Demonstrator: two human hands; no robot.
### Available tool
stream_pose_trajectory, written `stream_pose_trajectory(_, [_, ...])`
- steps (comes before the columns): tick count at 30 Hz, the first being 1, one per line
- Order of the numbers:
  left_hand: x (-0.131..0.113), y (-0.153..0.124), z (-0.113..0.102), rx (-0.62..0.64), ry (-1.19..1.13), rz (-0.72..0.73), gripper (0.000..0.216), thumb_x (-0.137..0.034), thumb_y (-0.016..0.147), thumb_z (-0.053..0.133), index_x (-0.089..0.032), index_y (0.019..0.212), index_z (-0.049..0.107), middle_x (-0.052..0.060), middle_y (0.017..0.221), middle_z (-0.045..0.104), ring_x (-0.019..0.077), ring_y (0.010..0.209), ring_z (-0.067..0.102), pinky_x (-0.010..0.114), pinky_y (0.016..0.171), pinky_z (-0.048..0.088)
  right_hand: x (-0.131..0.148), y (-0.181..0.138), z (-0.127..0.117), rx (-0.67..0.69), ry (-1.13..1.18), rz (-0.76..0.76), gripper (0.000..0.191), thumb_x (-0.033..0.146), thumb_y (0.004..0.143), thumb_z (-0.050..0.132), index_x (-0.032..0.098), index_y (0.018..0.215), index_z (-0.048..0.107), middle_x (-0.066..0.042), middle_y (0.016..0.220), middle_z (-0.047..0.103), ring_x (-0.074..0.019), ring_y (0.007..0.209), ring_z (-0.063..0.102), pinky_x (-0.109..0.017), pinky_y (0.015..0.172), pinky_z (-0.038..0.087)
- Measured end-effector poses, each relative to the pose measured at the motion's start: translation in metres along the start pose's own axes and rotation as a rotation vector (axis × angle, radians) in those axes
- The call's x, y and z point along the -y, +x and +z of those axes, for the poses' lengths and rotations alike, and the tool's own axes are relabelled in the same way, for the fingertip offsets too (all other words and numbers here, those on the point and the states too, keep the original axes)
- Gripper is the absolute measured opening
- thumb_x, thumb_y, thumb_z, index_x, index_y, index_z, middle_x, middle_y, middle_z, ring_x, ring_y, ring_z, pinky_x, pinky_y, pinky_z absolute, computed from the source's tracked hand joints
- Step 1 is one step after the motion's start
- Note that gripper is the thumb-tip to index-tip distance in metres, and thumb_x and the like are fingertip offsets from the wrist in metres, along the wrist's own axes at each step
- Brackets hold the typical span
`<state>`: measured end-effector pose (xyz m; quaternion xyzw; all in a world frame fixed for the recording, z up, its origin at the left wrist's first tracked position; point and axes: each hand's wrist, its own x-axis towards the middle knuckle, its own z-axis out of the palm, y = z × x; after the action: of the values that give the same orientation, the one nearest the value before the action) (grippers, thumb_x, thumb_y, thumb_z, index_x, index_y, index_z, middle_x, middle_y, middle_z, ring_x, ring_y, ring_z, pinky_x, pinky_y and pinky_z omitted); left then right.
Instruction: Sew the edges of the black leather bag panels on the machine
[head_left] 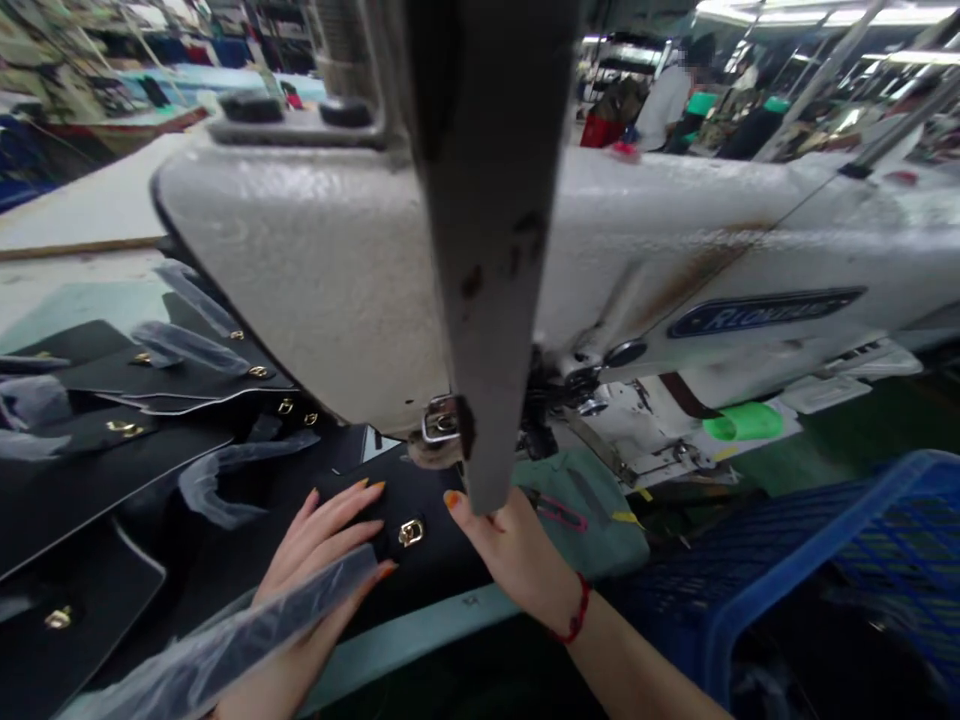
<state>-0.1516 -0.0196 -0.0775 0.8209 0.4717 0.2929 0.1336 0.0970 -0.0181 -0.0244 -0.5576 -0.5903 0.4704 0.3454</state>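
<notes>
A black leather-like bag panel (442,560) with a gold clasp (411,532) lies under the head of a white sewing machine (315,260). My left hand (322,550) rests on the panel, fingers stretched out, just left of the clasp. Across its back and thumb runs a plastic-wrapped handle (255,630). At the panel's right side, my right hand (529,555) is closed on the edge, its thumb on top. The other fingers are partly hidden behind a grey metal bar (495,300). The bar also covers the needle area.
Several black bag pieces (180,450) with gold clasps and plastic-wrapped handles lie at left. A blue plastic basket (720,610) stands at lower right. A pink tool (559,512) lies on the table beside my right hand. A green roll (742,422) sits further right.
</notes>
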Motion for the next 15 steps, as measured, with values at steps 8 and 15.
stream_pose_trajectory(8, [0.025,0.017,-0.026,0.121,0.154,0.368,0.032,-0.030,0.091,0.058,-0.029,0.123,0.057,0.006,0.138,0.062,0.0256,0.126,0.059,0.049,0.114,0.038,-0.010,-0.014,0.009,-0.031,0.080,0.006,0.050,0.045,0.099,0.044,0.019,0.059,0.030,0.005,0.058,0.027,-0.0085,0.055,0.026,-0.026,0.052,0.018])
stream_pose_trajectory(15, [-0.002,0.037,-0.048,0.142,0.319,0.457,0.027,-0.032,0.091,0.060,-0.025,0.117,0.064,0.006,0.132,0.066,0.0258,0.117,0.066,0.045,0.107,0.047,-0.019,-0.013,0.021,-0.062,0.141,0.056,0.047,0.046,0.096,0.044,0.018,0.059,0.035,0.003,0.059,0.029,-0.0094,0.057,0.029,-0.025,0.053,0.020])
